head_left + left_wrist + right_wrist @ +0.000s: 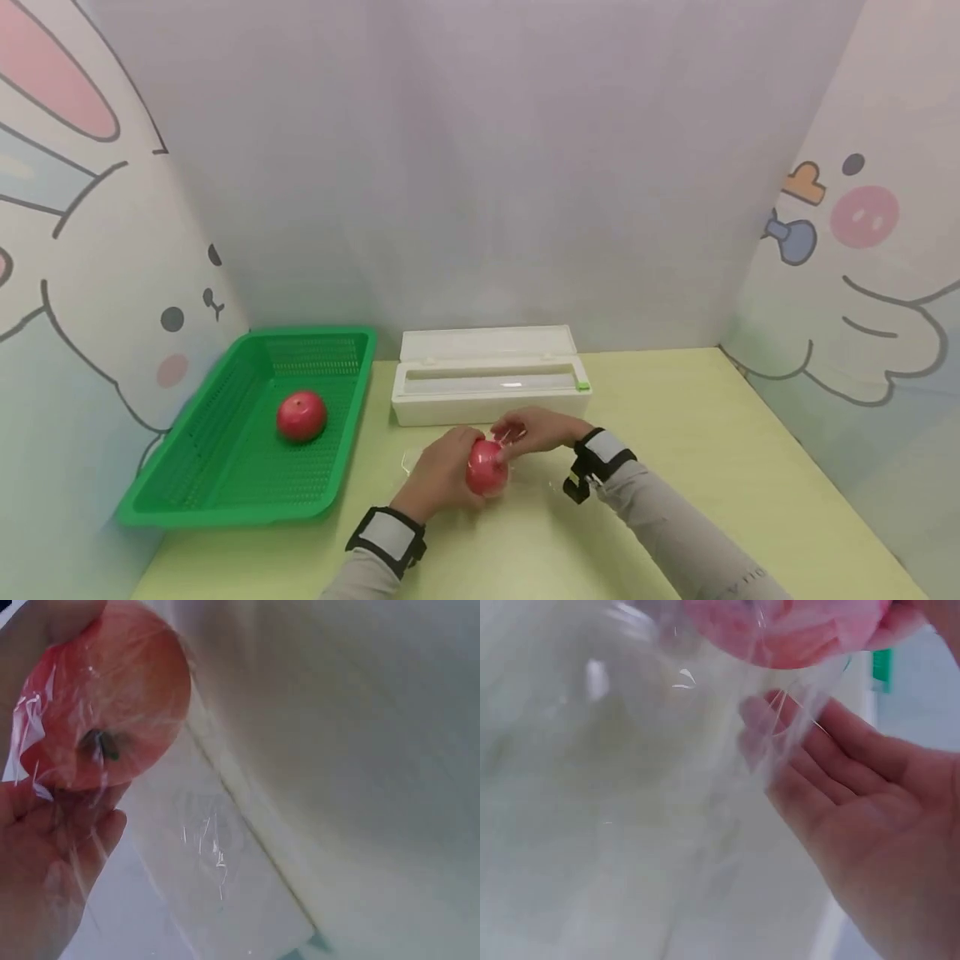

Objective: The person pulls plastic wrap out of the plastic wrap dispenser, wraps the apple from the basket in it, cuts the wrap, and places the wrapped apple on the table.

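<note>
Left hand (442, 471) grips apple (487, 470) under clear film (799, 724), lower centre of head view; should hold it steady. Right hand (538, 431), just right, touches film; can't tell if pinching. Best pull taut, smooth creases, then fold.

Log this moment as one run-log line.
Left hand: holds film-covered red fruit | right hand: touches clear film | green basket: second red fruit inside | white box: lid open

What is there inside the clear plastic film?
A red fruit, its dark stem visible through the clear film. The side behind the left hand is covered; I cannot tell.
</note>
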Demonstrator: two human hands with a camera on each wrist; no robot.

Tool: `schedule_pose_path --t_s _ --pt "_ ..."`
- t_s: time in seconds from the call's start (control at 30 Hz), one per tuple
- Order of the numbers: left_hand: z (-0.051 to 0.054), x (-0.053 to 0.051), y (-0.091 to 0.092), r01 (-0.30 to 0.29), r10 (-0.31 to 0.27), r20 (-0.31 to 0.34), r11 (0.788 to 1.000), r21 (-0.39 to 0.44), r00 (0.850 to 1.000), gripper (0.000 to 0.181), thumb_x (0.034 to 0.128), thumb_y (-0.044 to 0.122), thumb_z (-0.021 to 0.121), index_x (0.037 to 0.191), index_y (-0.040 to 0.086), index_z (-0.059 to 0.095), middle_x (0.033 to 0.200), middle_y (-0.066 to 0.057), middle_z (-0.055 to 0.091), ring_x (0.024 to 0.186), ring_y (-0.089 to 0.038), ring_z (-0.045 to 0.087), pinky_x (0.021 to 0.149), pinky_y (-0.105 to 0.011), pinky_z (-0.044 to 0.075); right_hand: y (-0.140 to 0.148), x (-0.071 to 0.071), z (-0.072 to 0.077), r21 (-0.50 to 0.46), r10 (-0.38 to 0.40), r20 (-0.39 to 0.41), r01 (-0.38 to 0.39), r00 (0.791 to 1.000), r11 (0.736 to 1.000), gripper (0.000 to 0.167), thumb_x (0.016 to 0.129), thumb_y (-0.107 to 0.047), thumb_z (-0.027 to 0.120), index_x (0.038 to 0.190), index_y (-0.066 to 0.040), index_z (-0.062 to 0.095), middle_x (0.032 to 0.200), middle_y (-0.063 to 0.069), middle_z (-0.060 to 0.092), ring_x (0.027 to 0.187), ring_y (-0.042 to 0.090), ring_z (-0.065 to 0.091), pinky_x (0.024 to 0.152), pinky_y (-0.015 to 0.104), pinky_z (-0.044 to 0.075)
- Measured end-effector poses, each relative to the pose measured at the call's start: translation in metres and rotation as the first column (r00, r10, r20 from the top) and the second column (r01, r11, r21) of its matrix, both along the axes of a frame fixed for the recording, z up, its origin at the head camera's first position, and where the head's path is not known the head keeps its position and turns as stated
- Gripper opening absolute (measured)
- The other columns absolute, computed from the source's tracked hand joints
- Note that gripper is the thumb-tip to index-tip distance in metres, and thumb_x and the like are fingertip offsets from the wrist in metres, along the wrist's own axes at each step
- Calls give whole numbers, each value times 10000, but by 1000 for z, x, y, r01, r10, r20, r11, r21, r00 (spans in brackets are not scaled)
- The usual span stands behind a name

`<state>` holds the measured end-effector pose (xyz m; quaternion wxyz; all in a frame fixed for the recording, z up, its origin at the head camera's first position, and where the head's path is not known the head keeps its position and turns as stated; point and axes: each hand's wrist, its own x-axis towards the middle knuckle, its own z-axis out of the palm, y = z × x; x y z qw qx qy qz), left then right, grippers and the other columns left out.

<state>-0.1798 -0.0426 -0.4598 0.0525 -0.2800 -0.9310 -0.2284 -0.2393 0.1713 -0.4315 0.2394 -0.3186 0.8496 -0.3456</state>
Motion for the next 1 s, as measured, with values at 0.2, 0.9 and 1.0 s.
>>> schedule_pose_path --t_s 0.2,0.9,1.0 --pt "25 -3 -11 -117 124 -70 988 96 990 776 542 245 922 1188 70 527 1134 -69 602 1025 -218 601 884 -413 563 0 33 26 -309 -427 -506 304 749 901 381 936 -165 600 1265 25 571 1265 204 622 1178 350 596 1005 466 491" --pt "66 5 10 -61 178 -366 948 311 913 771 548 253 925 1193 67 547 1128 -79 629 1027 -206 623 848 -345 588 -36 49 -7 -661 -589 -9 437 808 610 562 1063 -365 162 1464 -29 368 1512 176 401 1420 340 360 1150 512 310" --pt "67 6 14 -43 176 -372 940 339 911 768 557 248 922 1200 71 541 1139 -75 623 1041 -203 620 848 -342 588 -38 47 1 -696 -431 294 500 853 515 753 1001 -559 65 1497 -43 298 1538 167 358 1436 306 342 1194 498 252"
